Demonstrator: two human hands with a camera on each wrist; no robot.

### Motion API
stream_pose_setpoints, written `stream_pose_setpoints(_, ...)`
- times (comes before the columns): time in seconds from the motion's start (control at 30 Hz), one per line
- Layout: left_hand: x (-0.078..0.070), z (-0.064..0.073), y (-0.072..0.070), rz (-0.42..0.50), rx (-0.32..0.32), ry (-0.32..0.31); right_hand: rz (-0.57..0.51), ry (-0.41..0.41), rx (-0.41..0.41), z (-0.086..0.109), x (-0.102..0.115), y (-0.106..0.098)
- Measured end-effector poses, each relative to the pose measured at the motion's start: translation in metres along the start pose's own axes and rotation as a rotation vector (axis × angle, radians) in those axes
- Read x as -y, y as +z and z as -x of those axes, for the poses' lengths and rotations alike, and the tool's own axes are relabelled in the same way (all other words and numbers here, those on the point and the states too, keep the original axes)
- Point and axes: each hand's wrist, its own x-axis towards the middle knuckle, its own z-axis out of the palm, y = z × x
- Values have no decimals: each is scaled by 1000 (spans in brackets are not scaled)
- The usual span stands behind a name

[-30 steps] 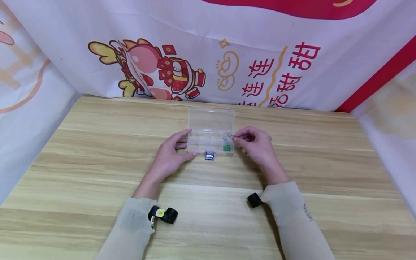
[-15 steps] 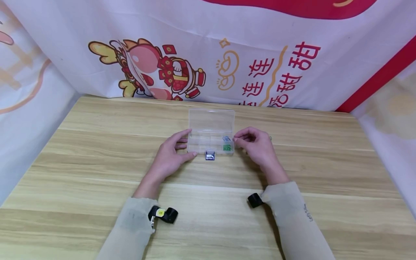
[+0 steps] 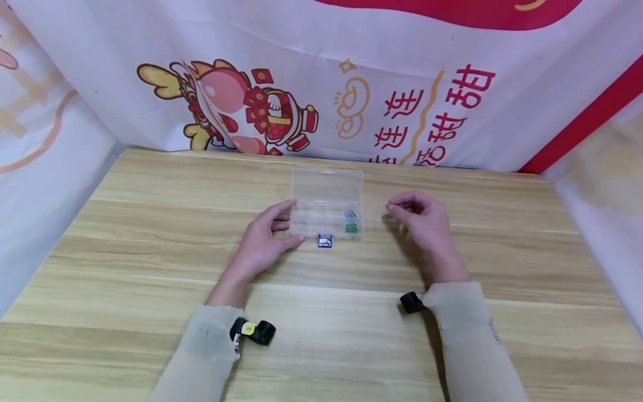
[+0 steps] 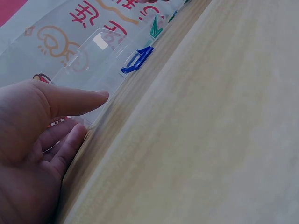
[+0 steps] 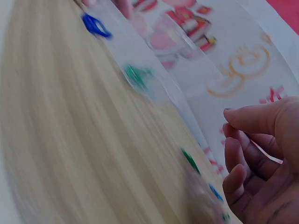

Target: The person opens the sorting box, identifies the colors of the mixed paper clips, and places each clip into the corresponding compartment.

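A clear plastic compartment box (image 3: 307, 228) lies on the table with its lid (image 3: 326, 187) raised at the back. My left hand (image 3: 261, 237) holds its left end, thumb at the front edge and a finger at the back. A blue latch (image 4: 138, 59) sticks out at the front. Blue paper clips (image 3: 350, 214) occupy the back right compartment, with green paper clips (image 3: 351, 228) in the one before it. Right of the box, my right hand (image 3: 422, 223) hovers with thumb and index tips close together, nothing visible between them. A green paper clip (image 3: 387, 216) lies just below the fingertips.
In the right wrist view, a loose green clip (image 5: 190, 161) and a blue clip (image 5: 216, 191) lie on the wooden table (image 3: 321, 335) near the right hand. A printed white cloth (image 3: 402, 50) hangs behind the table's back edge.
The right hand has let go of a blue paper clip in the back right compartment and moved right, away from the box. The left hand and the box have stayed put.
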Motion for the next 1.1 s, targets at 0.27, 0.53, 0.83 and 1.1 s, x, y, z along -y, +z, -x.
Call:
stream_pose_setpoints(0.27, 0, 0, 0, 3, 4, 2, -63, 75, -136, -6, -20, -30)
stream_pose_setpoints(0.53, 1, 0, 0, -4, 0, -2, -32, 111, -164, -9, -24, -32)
stream_pose_setpoints(0.83, 1, -1, 0, -2, 1, -3, 178, 32, -176, -10, -24, -25)
stream_pose_setpoints(1.1, 1, 0, 0, -3, 0, -13, 371, -98, -123, -14, -25, -23)
